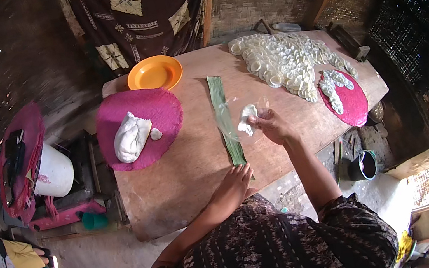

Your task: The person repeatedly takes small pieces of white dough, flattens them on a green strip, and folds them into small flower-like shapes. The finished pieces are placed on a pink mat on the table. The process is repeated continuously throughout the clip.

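A long green leaf strip (pixel 221 115) lies across the middle of the wooden table, running away from me. My left hand (pixel 231 189) rests on its near end, fingers stretched out over the leaf. Just right of the strip, my right hand (pixel 277 127) pinches a small flattened piece of white dough (pixel 246 117). Around that dough shows a clear plastic sheet (pixel 227 122), partly over the leaf; whether my fingers grip it too I cannot tell. At the left, a large white dough lump (pixel 131 139) and a small dough ball (pixel 156 134) sit on a pink woven mat (pixel 169 107).
An orange plate (pixel 145 77) stands at the table's far left. Many thin whitish rounds (pixel 287 62) overlap at the far right, beside a smaller pink mat (pixel 355 102) with more pieces. Left of the table is a white bucket (pixel 56 170); a black bucket (pixel 363 166) stands at right.
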### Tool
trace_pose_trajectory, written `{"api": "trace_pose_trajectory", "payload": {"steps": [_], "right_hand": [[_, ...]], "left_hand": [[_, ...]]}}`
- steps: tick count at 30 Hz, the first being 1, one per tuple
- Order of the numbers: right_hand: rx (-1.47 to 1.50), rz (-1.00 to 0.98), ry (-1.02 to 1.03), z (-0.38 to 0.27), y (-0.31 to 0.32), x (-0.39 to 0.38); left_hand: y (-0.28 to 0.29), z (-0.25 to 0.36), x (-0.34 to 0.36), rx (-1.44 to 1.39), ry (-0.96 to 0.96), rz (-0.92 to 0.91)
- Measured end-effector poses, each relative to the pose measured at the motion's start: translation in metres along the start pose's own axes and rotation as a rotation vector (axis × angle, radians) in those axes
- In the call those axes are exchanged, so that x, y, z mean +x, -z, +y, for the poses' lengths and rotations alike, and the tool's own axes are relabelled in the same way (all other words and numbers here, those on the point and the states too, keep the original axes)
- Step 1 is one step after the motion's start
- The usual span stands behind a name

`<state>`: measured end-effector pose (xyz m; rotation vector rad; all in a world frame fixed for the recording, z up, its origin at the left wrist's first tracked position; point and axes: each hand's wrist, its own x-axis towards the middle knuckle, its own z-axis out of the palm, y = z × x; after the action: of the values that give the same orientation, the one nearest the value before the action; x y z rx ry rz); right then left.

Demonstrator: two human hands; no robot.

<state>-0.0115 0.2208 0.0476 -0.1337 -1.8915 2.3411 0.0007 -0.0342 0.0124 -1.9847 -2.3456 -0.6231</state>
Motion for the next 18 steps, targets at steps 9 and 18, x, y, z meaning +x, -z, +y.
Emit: {"api": "trace_pose_trajectory", "payload": {"steps": [9, 18], "right_hand": [[-1.424, -0.114, -0.009, 0.055, -0.015, 0.011], [-1.482, -0.196, -0.086, 0.042, 0.002, 0.068]], "left_hand": [[-0.016, -0.019, 0.01, -0.049, 0.086, -0.21], [-0.025, -0.019, 0.023, 0.034, 0.013, -0.201]]}}
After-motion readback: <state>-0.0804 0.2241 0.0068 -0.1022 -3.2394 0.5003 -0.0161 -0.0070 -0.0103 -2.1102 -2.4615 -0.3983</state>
